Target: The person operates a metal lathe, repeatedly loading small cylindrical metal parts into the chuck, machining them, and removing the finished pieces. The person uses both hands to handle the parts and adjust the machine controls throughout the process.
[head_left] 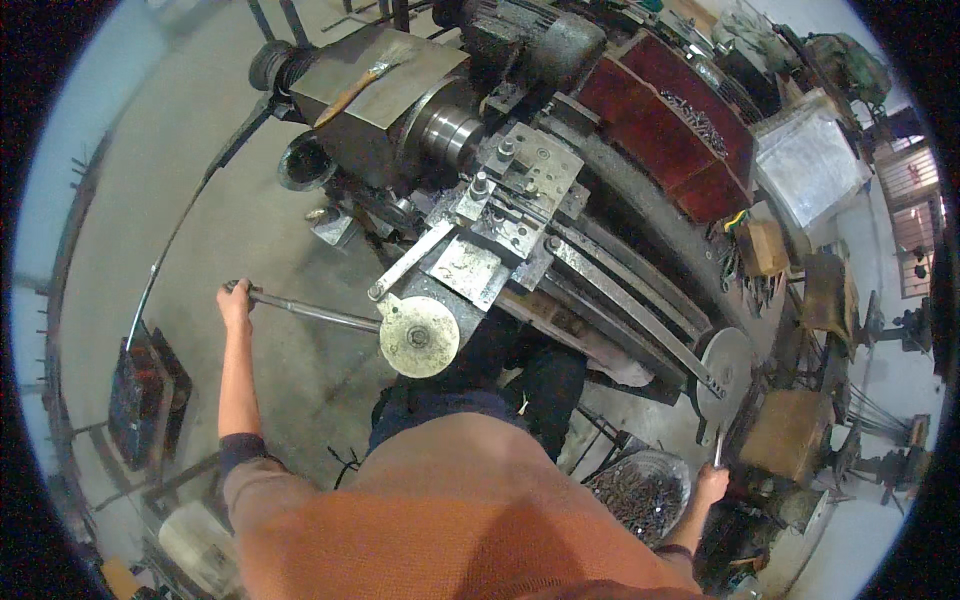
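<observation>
My left hand (236, 300) is closed round the end of a long metal lever (318, 314). That lever runs right to a pale round disc (419, 337) at the front of a lathe-like machine. On the far right, my right hand (711, 484) grips a short metal handle (719, 446) below a grey round disc (727, 362). A long flat bar (630, 305) links this disc to the tool slide (520, 200). Behind the slide is the shiny cylindrical spindle (450, 132). Any workpiece is too small to make out.
A brush (350, 95) lies on the machine's headstock. Beyond the bed stands a dark red tray (665, 125) with small metal parts. A basin (683, 475) of small dark parts sits near my right arm. On the left floor is a dark box (138, 405) with a thin rod (150, 280) rising from it.
</observation>
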`<state>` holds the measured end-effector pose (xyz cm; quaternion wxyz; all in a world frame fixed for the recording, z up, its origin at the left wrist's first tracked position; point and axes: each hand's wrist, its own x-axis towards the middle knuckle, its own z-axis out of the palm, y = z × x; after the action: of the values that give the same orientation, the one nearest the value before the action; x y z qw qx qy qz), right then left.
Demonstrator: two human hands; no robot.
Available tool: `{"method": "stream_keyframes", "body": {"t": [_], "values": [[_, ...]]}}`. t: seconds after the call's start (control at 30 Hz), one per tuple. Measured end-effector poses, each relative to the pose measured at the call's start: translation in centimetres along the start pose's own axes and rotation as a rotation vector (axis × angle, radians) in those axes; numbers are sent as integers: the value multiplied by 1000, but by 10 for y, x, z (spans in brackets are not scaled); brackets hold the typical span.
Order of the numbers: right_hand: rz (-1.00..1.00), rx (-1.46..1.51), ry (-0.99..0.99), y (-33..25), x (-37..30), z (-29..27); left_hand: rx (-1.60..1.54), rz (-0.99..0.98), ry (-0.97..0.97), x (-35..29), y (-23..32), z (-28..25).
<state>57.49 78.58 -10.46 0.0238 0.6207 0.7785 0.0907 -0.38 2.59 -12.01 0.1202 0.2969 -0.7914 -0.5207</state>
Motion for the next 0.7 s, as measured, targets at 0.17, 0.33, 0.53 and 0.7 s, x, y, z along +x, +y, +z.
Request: {"method": "stream_keyframes", "body": {"t": [0.17,0.33,0.53,0.7], "values": [[22,-200,-11,-7,59,-19,577,251,-57,32,15,-5],[221,-324,-28,-22,98,-17,923,628,-271,96,9,79],[62,-142,370,-39,21,3,1123,851,-546,96,8,176],[10,180,170,-71,-40,-7,1114,813,-520,60,12,190]]}}
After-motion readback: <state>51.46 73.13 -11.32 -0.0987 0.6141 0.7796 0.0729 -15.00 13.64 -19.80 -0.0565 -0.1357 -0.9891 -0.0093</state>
